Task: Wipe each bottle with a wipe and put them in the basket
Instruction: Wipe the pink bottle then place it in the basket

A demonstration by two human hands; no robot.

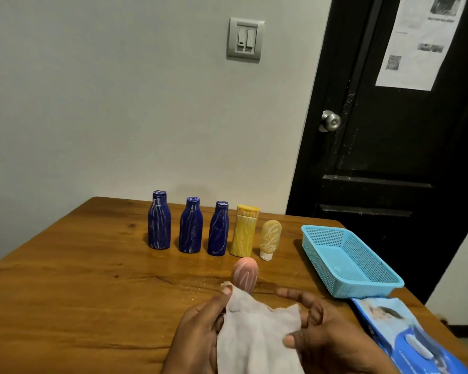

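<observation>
Resting on the desk (65,279) at right, the blue basket (346,263) holds no bottles. Count: three blue bottles (159,221), one yellow bottle (245,230) and one tan tube (270,238) stand in a row; one pink bottle (245,275) is nearer. Left hand (200,330) grips the pink bottle through the wipe (257,338); right hand (327,336) pinches the wipe's edge, fingers half spread. One wipe pack (405,338) lies just beside the basket.

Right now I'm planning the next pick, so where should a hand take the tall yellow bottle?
Grip the yellow bottle around its mid body, below the wider cap, coming from the front. It stands upright, with a blue bottle close on its left and a small tan bottle on its right, so probably only the near side is open.
</observation>
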